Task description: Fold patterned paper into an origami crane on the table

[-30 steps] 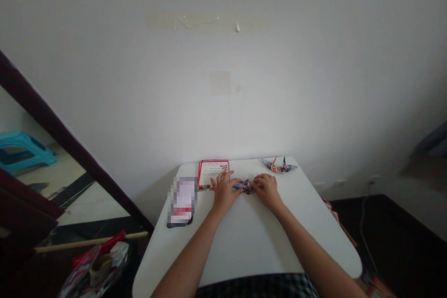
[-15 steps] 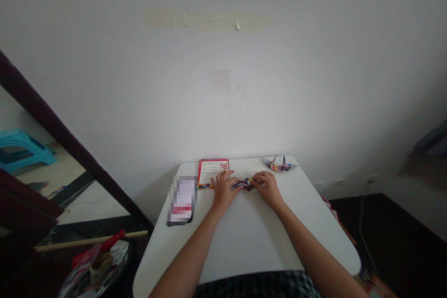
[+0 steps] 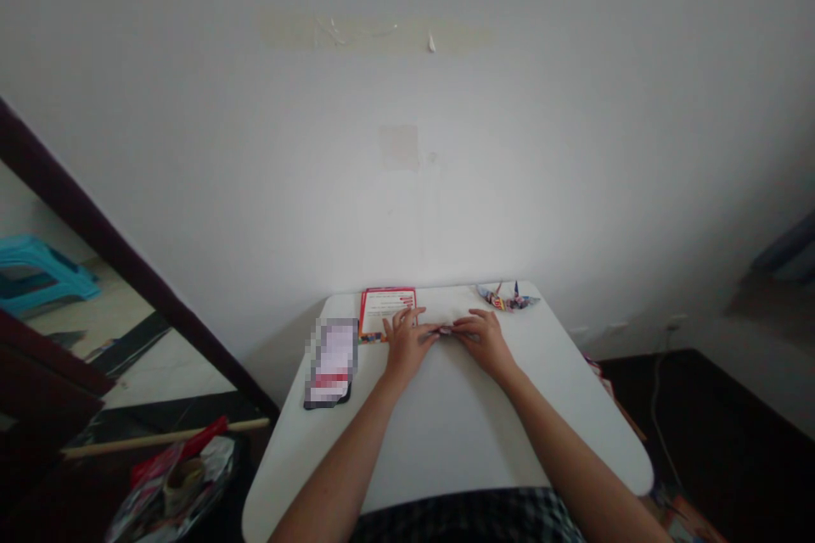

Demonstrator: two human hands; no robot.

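Observation:
Both my hands rest on the far part of a white table [image 3: 446, 433]. My left hand [image 3: 405, 343] and my right hand [image 3: 484, 338] meet over a small folded piece of patterned paper [image 3: 444, 330], which now shows only as a thin sliver between the fingertips. The fingers of both hands press down on it, partly curled. A finished folded paper crane [image 3: 508, 299] of the same patterned paper lies at the table's far right corner, beyond my right hand.
A red-bordered printed sheet [image 3: 385, 310] lies just beyond my left hand. A phone [image 3: 332, 362] lies at the table's left edge. The wall stands right behind the table. A mirror with a dark frame [image 3: 95, 229] leans at the left, clutter on the floor below.
The patterned paper showed as a wider bundle between my hands; my fingers have closed in over it and it now looks flattened to a thin strip. The view has shifted slightly.

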